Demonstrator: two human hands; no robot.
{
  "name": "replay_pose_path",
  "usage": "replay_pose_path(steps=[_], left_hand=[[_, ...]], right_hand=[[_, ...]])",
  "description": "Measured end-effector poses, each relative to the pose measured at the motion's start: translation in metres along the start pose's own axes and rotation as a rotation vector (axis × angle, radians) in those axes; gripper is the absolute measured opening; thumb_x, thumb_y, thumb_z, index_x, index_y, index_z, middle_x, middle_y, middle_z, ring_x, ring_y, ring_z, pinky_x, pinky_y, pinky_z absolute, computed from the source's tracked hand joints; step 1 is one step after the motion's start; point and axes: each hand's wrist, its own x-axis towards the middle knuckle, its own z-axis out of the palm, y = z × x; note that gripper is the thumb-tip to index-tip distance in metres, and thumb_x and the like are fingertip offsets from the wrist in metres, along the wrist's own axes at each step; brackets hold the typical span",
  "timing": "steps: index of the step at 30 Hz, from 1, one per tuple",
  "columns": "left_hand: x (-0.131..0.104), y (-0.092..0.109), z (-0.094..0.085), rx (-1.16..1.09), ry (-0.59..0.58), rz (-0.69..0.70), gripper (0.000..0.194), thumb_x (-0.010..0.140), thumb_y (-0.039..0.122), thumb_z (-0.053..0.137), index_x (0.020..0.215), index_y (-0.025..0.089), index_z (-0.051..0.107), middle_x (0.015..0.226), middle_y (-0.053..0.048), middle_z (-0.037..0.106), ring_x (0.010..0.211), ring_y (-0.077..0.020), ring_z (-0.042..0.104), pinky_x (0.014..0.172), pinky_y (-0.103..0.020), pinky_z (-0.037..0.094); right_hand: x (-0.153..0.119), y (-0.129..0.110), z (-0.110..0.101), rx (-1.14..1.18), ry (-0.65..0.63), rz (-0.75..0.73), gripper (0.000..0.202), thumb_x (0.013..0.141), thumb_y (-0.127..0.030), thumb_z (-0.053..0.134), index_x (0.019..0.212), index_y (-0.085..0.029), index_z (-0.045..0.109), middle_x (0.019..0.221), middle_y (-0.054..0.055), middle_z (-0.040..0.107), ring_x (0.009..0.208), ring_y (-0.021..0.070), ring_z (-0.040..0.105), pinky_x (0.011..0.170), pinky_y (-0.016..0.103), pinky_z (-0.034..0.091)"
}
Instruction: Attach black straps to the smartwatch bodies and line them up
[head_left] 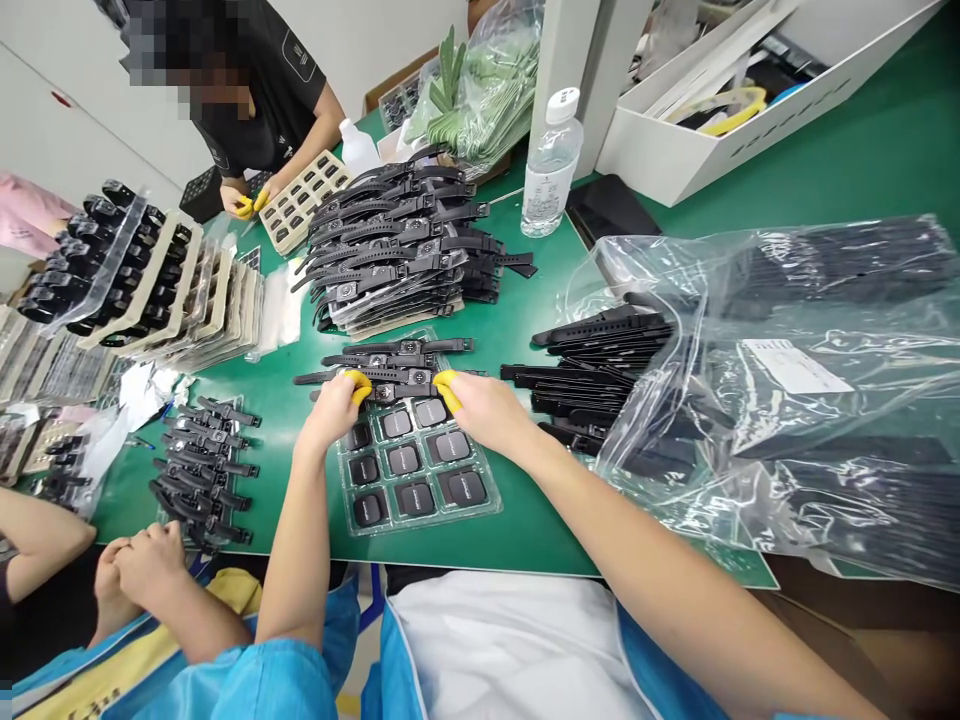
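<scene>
My left hand (339,408) and my right hand (471,400), both with yellow finger cots, pinch the two ends of a black smartwatch (399,391) with its strap. It lies at the upper part of a clear plastic tray (442,516). Other strapped watches (409,348) rest on the tray just beyond my fingers. Nearer to me, square black watch bodies (405,459) without straps sit in the tray's compartments. Right of my right hand, a pile of black watch straps (592,370) spills from a clear plastic bag (720,400).
A tall stack of strapped watches (405,240) stands behind the tray, with a water bottle (553,165) to its right. More strapped watches (204,465) lie at left. Across the table, a co-worker (262,110) handles a beige tray (306,200). A white bin (675,150) is at back right.
</scene>
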Motion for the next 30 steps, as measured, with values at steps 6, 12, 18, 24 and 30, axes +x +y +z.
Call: replay_pose_path(steps=[6,12,18,24,30], left_hand=[[-0.01,-0.002,0.003,0.154,0.135,-0.103,0.014,0.099,0.03,0.062,0.106,0.018,0.065,0.118,-0.018,0.066,0.116,-0.0348,0.059,0.102,-0.053,0.049],[-0.048,-0.003,-0.007,0.3,0.037,-0.136,0.017,0.098,0.026,0.058,0.109,0.019,0.068,0.109,-0.016,0.067,0.107,-0.0356,0.06,0.091,-0.05,0.052],[-0.052,0.005,-0.001,0.34,-0.03,-0.114,0.028,0.092,0.023,0.057,0.116,0.014,0.07,0.117,-0.021,0.067,0.116,-0.0396,0.057,0.092,-0.053,0.052],[-0.051,-0.003,-0.005,0.184,0.038,-0.105,0.016,0.097,0.024,0.056,0.105,0.018,0.068,0.108,-0.016,0.071,0.107,-0.0344,0.064,0.093,-0.05,0.055],[-0.049,0.035,-0.017,-0.339,0.317,-0.166,0.021,0.109,0.04,0.045,0.119,0.022,0.049,0.108,-0.01,0.074,0.092,-0.0211,0.073,0.077,-0.034,0.06]], right_hand=[[-0.005,0.031,-0.021,-0.197,0.267,0.012,0.034,0.103,-0.028,0.048,0.125,-0.012,0.068,0.115,0.021,0.071,0.11,0.036,0.058,0.083,0.043,0.047],[-0.016,0.054,-0.031,-0.372,0.11,0.164,0.024,0.095,-0.026,0.054,0.106,-0.013,0.072,0.111,0.021,0.067,0.108,0.0374,0.054,0.087,0.048,0.044],[-0.01,0.051,-0.027,-0.318,0.21,0.16,0.02,0.095,-0.018,0.048,0.1,-0.015,0.067,0.098,0.019,0.071,0.099,0.0357,0.061,0.083,0.045,0.044],[-0.008,0.04,-0.036,0.342,0.542,0.191,0.027,0.102,-0.047,0.054,0.107,-0.021,0.056,0.082,0.009,0.07,0.072,0.0268,0.065,0.071,0.038,0.047],[-0.011,0.004,-0.025,1.353,0.185,0.138,0.043,0.092,-0.065,0.061,0.086,-0.022,0.059,0.069,0.0,0.06,0.054,0.0139,0.048,0.051,0.029,0.039]])
